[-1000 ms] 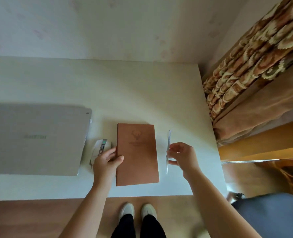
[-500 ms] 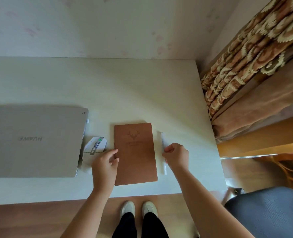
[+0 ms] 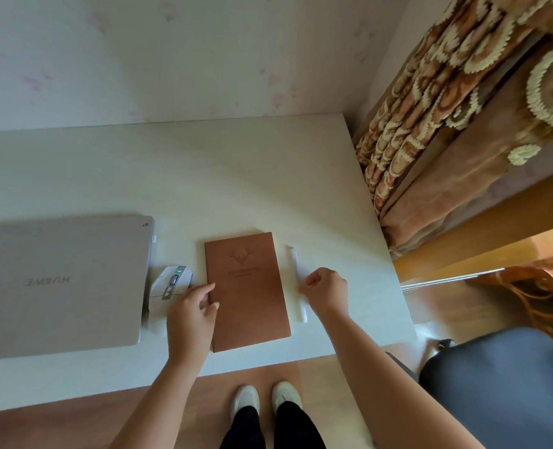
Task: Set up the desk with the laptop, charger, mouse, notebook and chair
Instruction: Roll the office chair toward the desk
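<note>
- Since a second ago the white pen [image 3: 297,282] has come down from the right hand [image 3: 325,290] to lie flat on the desk [image 3: 204,176], parallel to the notebook's right edge and just beside it; the mouse [image 3: 171,282] now sits angled beside the laptop's corner.
- Right hand's fingers are curled, fingertips pinching the pen's middle; the hand hides part of the barrel.
- Left hand [image 3: 191,317] lies with fingers relaxed and nearly straight on the notebook's left edge, covering that edge and the near end of the mouse.
- Brown notebook [image 3: 247,291] lies closed near the desk's front edge, between mouse and pen. A deer-head emblem is stamped on its cover; the lettering beneath is too small to read.
- Closed silver laptop [image 3: 61,281] lies left of the mouse, cut off by the frame's left side. Its lid reads "HUAWEI", upside down from this view.
- A green light glows on the mouse.
- Grey chair [image 3: 508,384] stands at lower right, off the desk's corner, partly out of frame.
- Desk is pale, set against a wall [image 3: 171,59] with faint pink print; a patterned brown curtain [image 3: 456,124] hangs at right; the floor [image 3: 42,422] is wood.
</note>
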